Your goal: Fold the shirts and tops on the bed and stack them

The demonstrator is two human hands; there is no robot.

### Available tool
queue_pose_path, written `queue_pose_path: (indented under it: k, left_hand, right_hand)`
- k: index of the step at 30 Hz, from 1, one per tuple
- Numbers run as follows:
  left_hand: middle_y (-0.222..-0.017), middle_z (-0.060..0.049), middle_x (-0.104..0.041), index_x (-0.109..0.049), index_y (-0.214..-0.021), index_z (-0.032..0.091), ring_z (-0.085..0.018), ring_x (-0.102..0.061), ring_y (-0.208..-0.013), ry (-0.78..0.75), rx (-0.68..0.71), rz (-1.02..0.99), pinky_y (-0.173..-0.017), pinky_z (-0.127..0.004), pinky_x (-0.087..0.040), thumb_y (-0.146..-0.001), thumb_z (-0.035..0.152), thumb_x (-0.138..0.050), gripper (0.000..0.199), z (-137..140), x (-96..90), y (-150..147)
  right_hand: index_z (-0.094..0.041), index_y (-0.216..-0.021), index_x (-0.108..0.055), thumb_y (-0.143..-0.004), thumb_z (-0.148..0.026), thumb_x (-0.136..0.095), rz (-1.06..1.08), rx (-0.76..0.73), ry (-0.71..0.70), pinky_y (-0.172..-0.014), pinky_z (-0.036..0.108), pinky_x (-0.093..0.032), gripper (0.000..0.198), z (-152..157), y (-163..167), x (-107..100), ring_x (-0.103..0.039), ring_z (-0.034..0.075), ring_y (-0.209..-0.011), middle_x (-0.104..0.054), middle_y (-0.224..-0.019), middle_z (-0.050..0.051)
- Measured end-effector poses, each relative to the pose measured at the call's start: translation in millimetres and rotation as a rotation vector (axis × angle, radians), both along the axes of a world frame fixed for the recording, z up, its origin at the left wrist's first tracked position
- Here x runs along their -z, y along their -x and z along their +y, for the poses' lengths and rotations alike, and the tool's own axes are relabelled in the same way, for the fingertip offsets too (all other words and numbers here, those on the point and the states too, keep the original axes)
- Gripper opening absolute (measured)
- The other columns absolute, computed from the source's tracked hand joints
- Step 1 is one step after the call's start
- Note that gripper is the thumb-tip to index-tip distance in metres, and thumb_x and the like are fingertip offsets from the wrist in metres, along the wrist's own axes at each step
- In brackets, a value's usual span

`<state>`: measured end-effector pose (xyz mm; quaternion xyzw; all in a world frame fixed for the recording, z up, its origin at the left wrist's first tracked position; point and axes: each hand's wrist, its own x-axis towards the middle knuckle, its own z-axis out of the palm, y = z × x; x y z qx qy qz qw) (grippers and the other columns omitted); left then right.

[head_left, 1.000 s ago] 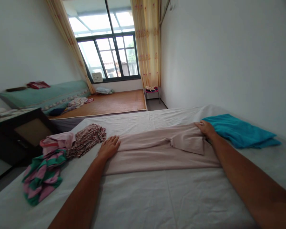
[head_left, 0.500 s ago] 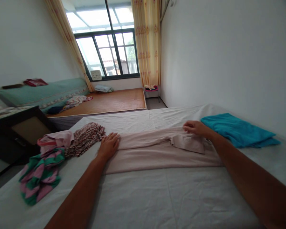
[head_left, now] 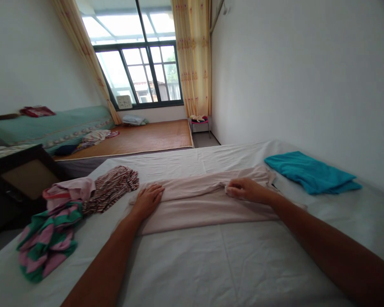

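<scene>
A pale pink shirt (head_left: 192,211) lies spread across the white bed sheet (head_left: 185,264), with its far part folded over toward me. My left hand (head_left: 149,198) rests flat on the shirt's left end, fingers stretched out. Near the middle right of the garment, my right hand (head_left: 248,189) is closed, its fingertips pinching the shirt's cloth by the sleeve. Part of the sleeve is hidden under that hand.
Left of the shirt lie a striped garment (head_left: 113,189), a pink garment (head_left: 68,192) and a green-and-pink garment (head_left: 48,243). A folded blue garment (head_left: 312,172) lies at the right. Beyond stand a mat-covered bed (head_left: 153,136) and a dark cabinet (head_left: 22,183).
My right hand has come down and leftward from the shirt's far edge and now pinches its cloth near the sleeve. My left hand has stayed on the left end. The view has shifted slightly.
</scene>
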<state>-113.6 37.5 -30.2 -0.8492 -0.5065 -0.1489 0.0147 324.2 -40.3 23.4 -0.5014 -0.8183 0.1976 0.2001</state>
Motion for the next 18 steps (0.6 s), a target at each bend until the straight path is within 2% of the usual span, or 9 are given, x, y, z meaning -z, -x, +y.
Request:
queue_pose_path:
  k: [2,4,7,9,11,13,16,18]
  left_hand:
    - [-0.139,-0.003,-0.055,-0.058,-0.13,0.027,-0.023,-0.042,-0.134,0.008,-0.006,0.015,-0.112,-0.046,-0.029,-0.096,0.041,-0.031,0.045,1,1.2,1]
    - [-0.142,-0.003,-0.052,-0.055,-0.133,0.027,-0.023,-0.041,-0.134,0.021,-0.018,0.018,-0.112,-0.047,-0.029,-0.097,0.041,-0.029,0.047,1,2.6,2]
    - [-0.146,-0.004,-0.047,-0.051,-0.137,0.028,-0.024,-0.038,-0.137,0.05,-0.038,0.026,-0.113,-0.048,-0.027,-0.097,0.042,-0.029,0.048,1,4.5,3]
    - [-0.148,-0.004,-0.044,-0.049,-0.139,0.028,-0.024,-0.036,-0.138,0.07,-0.041,0.038,-0.114,-0.047,-0.026,-0.097,0.044,-0.029,0.049,0,4.9,4]
    - [-0.149,-0.004,-0.042,-0.048,-0.14,0.028,-0.024,-0.035,-0.139,0.082,-0.042,0.047,-0.115,-0.046,-0.025,-0.097,0.046,-0.03,0.05,0,4.3,7]
    - [-0.149,-0.003,-0.044,-0.049,-0.139,0.029,-0.024,-0.035,-0.139,0.069,-0.068,0.039,-0.115,-0.047,-0.025,-0.096,0.046,-0.031,0.049,2,2.3,15]
    - [-0.141,-0.007,-0.052,-0.056,-0.132,0.024,-0.024,-0.044,-0.132,-0.012,-0.191,-0.038,-0.112,-0.044,-0.031,-0.096,0.041,-0.031,0.047,7,-2.8,37]
    - [-0.132,-0.009,-0.06,-0.061,-0.125,0.019,-0.022,-0.053,-0.123,-0.05,-0.285,-0.122,-0.108,-0.039,-0.037,-0.095,0.033,-0.032,0.045,10,-6.7,54]
  right_hand:
    - [-0.018,-0.083,-0.064,-0.089,-0.041,-0.042,0.051,0.169,-0.079,-0.062,0.026,-0.04,0.033,2,-15,2,-0.059,0.016,-0.067,-0.066,-0.073,0.004]
    - [-0.018,-0.08,-0.065,-0.085,-0.045,-0.048,0.012,0.251,-0.078,-0.061,0.027,-0.04,0.032,4,-36,6,-0.059,0.017,-0.066,-0.067,-0.072,0.004]
    - [-0.019,-0.073,-0.063,-0.079,-0.053,-0.055,-0.04,0.16,0.168,-0.054,0.026,-0.039,0.036,3,-67,12,-0.056,0.016,-0.058,-0.064,-0.065,0.002]
    - [-0.019,-0.07,-0.062,-0.08,-0.057,-0.053,-0.033,0.177,0.229,-0.051,0.025,-0.038,0.04,3,-78,14,-0.053,0.014,-0.053,-0.061,-0.059,0.001]
    - [-0.018,-0.074,-0.063,-0.082,-0.057,-0.051,-0.016,0.257,0.107,-0.054,0.026,-0.04,0.041,3,-75,15,-0.055,0.015,-0.057,-0.063,-0.062,0.002]
    - [-0.019,-0.084,-0.066,-0.084,-0.053,-0.049,0.008,0.248,-0.012,-0.062,0.028,-0.043,0.038,3,-60,18,-0.059,0.017,-0.066,-0.068,-0.073,0.004]
    - [-0.022,-0.099,-0.068,-0.087,-0.047,-0.049,-0.011,0.036,-0.011,-0.072,0.03,-0.046,0.034,-2,-29,24,-0.063,0.02,-0.08,-0.071,-0.092,0.006]
    - [-0.024,-0.1,-0.068,-0.087,-0.045,-0.049,-0.06,-0.034,-0.005,-0.074,0.031,-0.046,0.031,-5,-16,28,-0.063,0.022,-0.084,-0.071,-0.096,0.005]
